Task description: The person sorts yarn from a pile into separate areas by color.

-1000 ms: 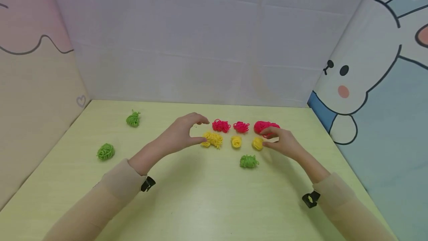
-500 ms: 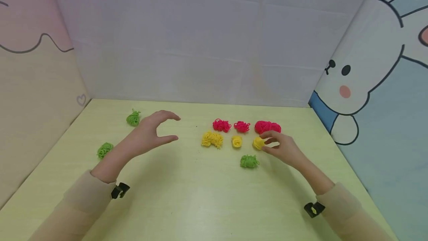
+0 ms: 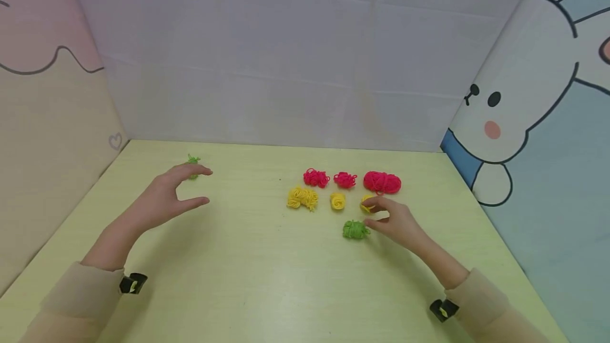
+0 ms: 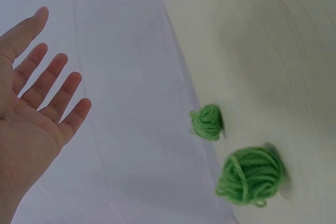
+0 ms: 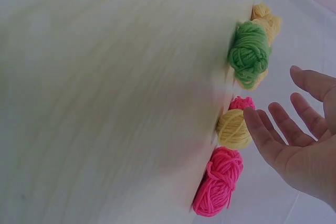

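My left hand [image 3: 159,197] hovers over the table's left side, fingers and thumb spread apart, holding nothing. It partly covers a green yarn ball [image 3: 193,160] in the head view. The left wrist view shows a small green yarn ball [image 4: 207,122] and a larger-looking one [image 4: 251,176], both apart from the hand. On the right, my right hand [image 3: 400,222] hovers with a gap between thumb and fingers. Its thumb is by a green yarn bundle [image 3: 355,229], and its fingers hide part of a yellow yarn ball [image 3: 366,203]; the right wrist view shows nothing in its grasp.
Behind the green bundle lie a yellow yarn ball [image 3: 338,201] and a looser yellow bundle [image 3: 302,198]. A row of pink-red yarn, a left bundle [image 3: 316,178], a middle one [image 3: 345,180] and a large right one [image 3: 383,182], lies farther back. Printed cloth walls [image 3: 286,68] surround the table [image 3: 267,285].
My left hand has moved left, from beside the yellow bundle to over the green balls. My right hand has come slightly nearer, from the right yellow ball toward the green bundle. The yarn stays put.
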The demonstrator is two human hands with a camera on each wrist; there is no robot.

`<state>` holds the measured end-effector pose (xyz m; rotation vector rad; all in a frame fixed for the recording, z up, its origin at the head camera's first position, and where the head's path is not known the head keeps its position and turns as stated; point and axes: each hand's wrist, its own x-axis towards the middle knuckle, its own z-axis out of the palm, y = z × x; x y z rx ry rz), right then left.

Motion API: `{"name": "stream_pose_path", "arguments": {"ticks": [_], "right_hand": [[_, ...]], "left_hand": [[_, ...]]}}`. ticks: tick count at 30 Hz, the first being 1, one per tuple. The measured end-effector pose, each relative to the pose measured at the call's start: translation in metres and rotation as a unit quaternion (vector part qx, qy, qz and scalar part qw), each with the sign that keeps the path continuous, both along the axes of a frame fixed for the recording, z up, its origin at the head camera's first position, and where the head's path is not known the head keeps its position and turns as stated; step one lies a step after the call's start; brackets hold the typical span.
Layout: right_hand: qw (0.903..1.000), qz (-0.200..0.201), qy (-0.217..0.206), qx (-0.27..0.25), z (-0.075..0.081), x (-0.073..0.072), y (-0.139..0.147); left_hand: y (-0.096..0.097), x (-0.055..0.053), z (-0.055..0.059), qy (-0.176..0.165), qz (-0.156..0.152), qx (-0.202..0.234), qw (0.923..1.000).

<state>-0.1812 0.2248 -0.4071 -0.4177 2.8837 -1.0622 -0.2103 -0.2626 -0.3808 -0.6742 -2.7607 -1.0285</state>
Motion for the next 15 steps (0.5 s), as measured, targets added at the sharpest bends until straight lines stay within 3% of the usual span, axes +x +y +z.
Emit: {"name": "stream_pose_path", "arguments": {"ticks": [9, 15], "right_hand": [[0.9995, 0.030, -0.008, -0.003, -0.009, 0.003, -0.003], [0.9984, 0.045, -0.033, 0.006, -0.012, 0.003, -0.005]], "left_hand": [[-0.041, 0.000, -0.012, 0.001, 0.025, -0.011, 0.9996], [-0.063, 0.002, -0.014, 0.002, 0.023, -0.031, 0.9992]]}}
